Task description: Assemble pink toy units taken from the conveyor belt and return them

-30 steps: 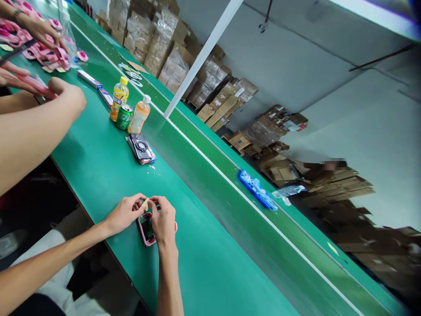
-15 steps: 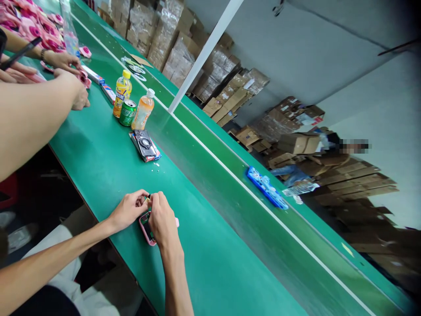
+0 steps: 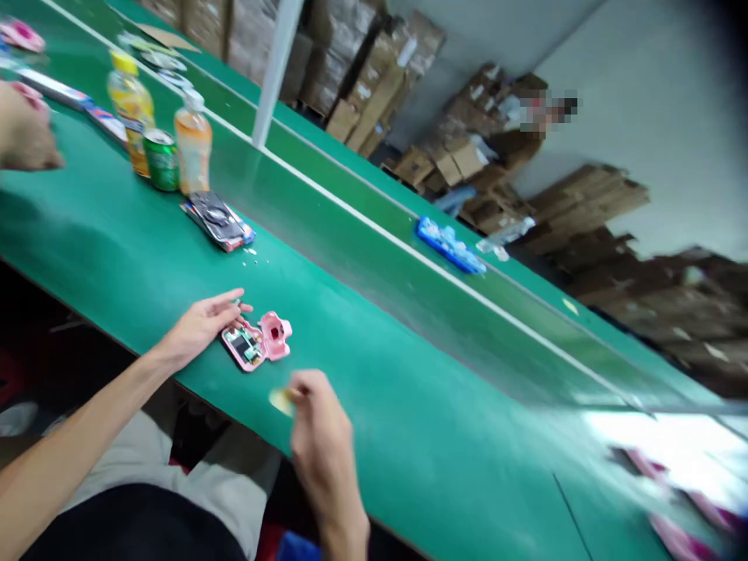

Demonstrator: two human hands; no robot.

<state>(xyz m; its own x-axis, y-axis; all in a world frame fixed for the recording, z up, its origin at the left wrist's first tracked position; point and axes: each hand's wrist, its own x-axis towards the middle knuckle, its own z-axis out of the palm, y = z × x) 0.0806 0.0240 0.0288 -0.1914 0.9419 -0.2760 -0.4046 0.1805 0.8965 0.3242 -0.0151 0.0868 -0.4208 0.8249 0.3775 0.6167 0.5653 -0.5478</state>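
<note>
Right hand (image 3: 321,432) moved off the pink case (image 3: 265,343), pinching a yellow piece (image 3: 281,401); left hand (image 3: 204,323), fingers apart, stayed beside it.

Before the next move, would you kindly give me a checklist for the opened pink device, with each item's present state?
1. Pink device lying open on the green table: ok.
2. Left hand at the device's edge: ok.
3. Pale yellow piece held in right hand: ok.
4. Green can upright, away from the device: ok.
5. Table free of white bits: not ok.
6. Inner connections sound: cannot tell, too small.
</note>
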